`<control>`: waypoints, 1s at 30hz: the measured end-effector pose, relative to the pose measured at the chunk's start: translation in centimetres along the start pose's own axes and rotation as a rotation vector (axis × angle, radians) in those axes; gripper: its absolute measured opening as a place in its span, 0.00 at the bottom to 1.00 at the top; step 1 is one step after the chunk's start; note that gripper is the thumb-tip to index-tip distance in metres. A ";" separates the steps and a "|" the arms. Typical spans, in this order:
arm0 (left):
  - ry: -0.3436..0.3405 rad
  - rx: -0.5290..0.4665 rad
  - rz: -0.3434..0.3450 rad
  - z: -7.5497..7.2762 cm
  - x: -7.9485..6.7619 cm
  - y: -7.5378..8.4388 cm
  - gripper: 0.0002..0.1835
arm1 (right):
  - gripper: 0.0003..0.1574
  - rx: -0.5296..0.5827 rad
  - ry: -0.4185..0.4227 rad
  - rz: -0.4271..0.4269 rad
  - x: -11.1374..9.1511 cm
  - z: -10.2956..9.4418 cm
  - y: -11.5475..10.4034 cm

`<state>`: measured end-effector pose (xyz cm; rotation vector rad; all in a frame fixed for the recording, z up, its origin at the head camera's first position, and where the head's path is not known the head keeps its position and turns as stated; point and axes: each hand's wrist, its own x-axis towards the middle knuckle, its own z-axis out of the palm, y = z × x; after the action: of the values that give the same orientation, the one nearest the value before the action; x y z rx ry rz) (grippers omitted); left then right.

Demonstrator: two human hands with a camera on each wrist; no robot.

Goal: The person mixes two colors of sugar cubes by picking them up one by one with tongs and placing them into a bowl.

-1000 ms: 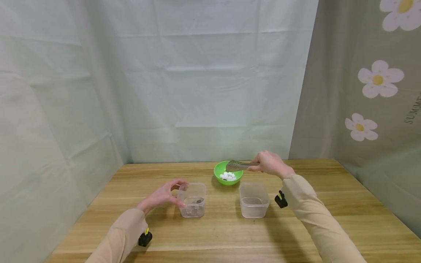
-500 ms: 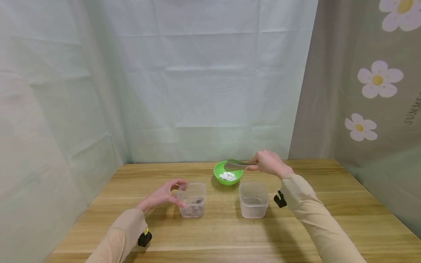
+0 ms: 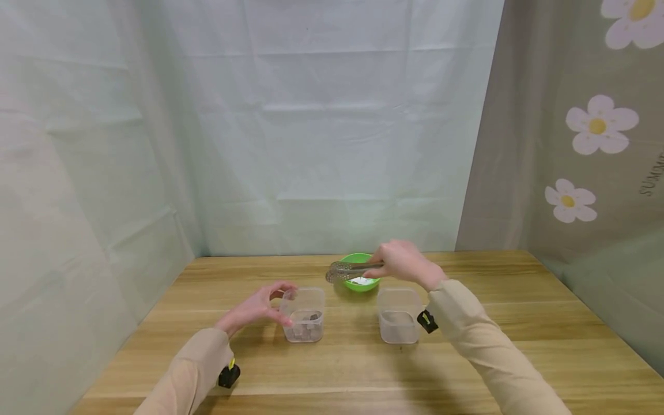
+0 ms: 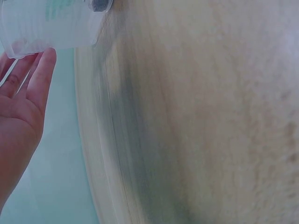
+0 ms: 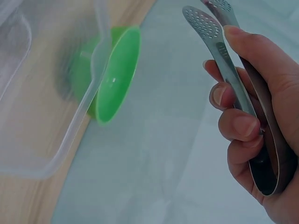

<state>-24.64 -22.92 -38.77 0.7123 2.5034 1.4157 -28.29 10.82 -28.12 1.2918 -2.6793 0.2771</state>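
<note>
My left hand (image 3: 259, 305) holds the left side of a clear plastic container (image 3: 311, 297), thumb at the front and fingers behind. Greyish and dark pieces (image 3: 313, 317) lie in its bottom. In my right hand (image 3: 404, 262) is a pair of metal tongs (image 5: 224, 60) with perforated ends, gripped around both arms. Their ends reach past the left rim of a green bowl (image 3: 374, 286), above the table. White pieces (image 3: 360, 280) in that bowl are partly hidden by the tongs and hand. The right wrist view shows the tongs' arms apart, their far tips partly cut off.
A second clear container (image 3: 396, 334) stands on the right, below my right hand, nothing visible inside. All stand on a wooden table (image 3: 342, 374). Pale curtains (image 3: 332, 144) hang behind and at the left, a flowered one (image 3: 550, 144) at the right.
My right hand has moved left with the tongs, whose ends go from over the green bowl to beyond its left rim. My left hand keeps its place on the container.
</note>
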 end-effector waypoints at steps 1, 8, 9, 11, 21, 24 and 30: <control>0.003 0.004 -0.004 0.0 0.0 0.0 0.40 | 0.16 -0.012 0.000 -0.022 0.2 0.0 -0.4; 0.012 0.017 -0.011 -0.1 0.0 0.0 0.41 | 0.20 -0.087 -0.025 -0.136 1.7 0.3 -3.1; 0.013 0.015 -0.011 -0.1 0.0 0.1 0.41 | 0.21 -0.100 -0.028 -0.146 1.9 0.4 -3.4; 0.015 0.011 -0.014 -0.1 0.0 0.1 0.42 | 0.22 -0.120 -0.041 -0.161 2.3 0.6 -4.0; 0.006 -0.010 -0.013 0.1 -0.1 1.7 0.40 | 0.13 -0.128 -0.138 -0.091 3.8 1.3 -5.9; 0.001 -0.015 -0.019 0.1 -0.1 1.3 0.40 | 0.14 -0.180 -0.155 -0.093 4.2 1.5 -6.2; 0.003 -0.016 -0.007 0.0 0.0 0.1 0.42 | 0.16 -0.257 -0.197 -0.075 5.1 2.1 -7.1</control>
<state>-24.63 -22.86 -38.74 0.6991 2.4918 1.4332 -25.99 2.16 -28.38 1.3968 -2.7010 -0.2084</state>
